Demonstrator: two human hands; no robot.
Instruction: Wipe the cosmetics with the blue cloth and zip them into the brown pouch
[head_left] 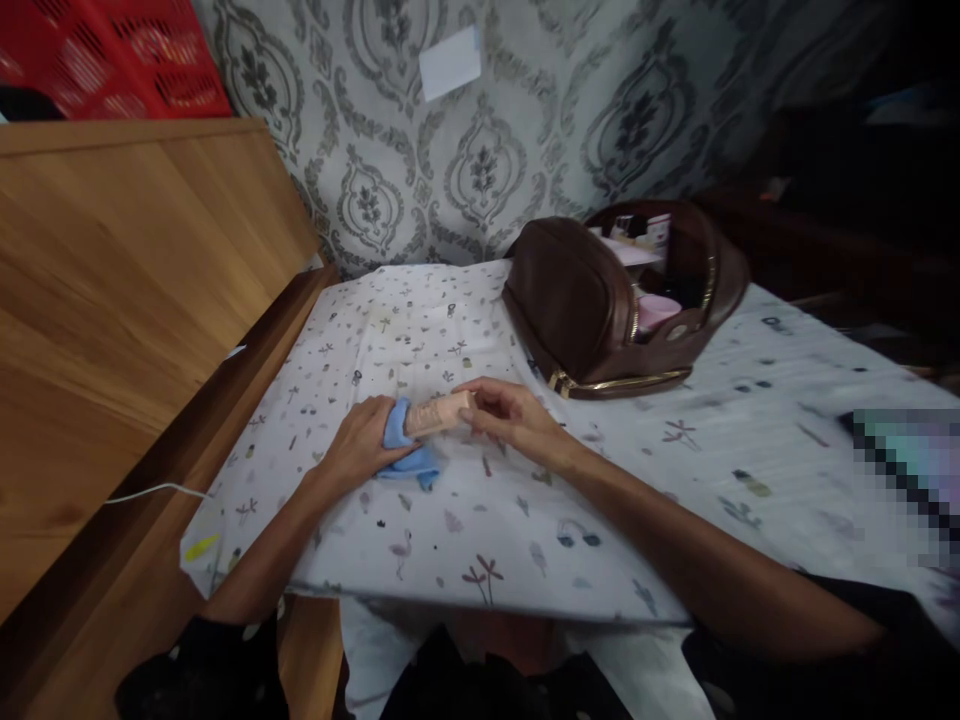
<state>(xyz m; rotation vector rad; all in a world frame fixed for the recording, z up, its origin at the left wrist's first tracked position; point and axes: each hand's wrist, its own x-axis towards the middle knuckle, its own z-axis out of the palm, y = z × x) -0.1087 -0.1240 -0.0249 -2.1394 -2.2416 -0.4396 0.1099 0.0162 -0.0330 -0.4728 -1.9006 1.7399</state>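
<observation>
A small beige cosmetic bottle [437, 413] lies level between my two hands, above the printed tablecloth [450, 545]. My left hand [361, 440] is closed round a blue cloth [411, 463], which wraps the bottle's left end. At the bottle's right end, my right hand [510, 415] pinches it between thumb and fingers. Fine print on the bottle is too blurred to read. Behind my right hand stands a brown cosmetic bag [577, 290], unzipped, with a pink round item [658, 311] and several small packages inside.
A wooden panel [142, 300] rises along the table's left side, with a red plastic basket [135, 60] above it. A thin white cable [161, 488] reaches the left edge. At right lies a pixelated device [911, 480]. Patterned wallpaper [480, 170] closes off the back.
</observation>
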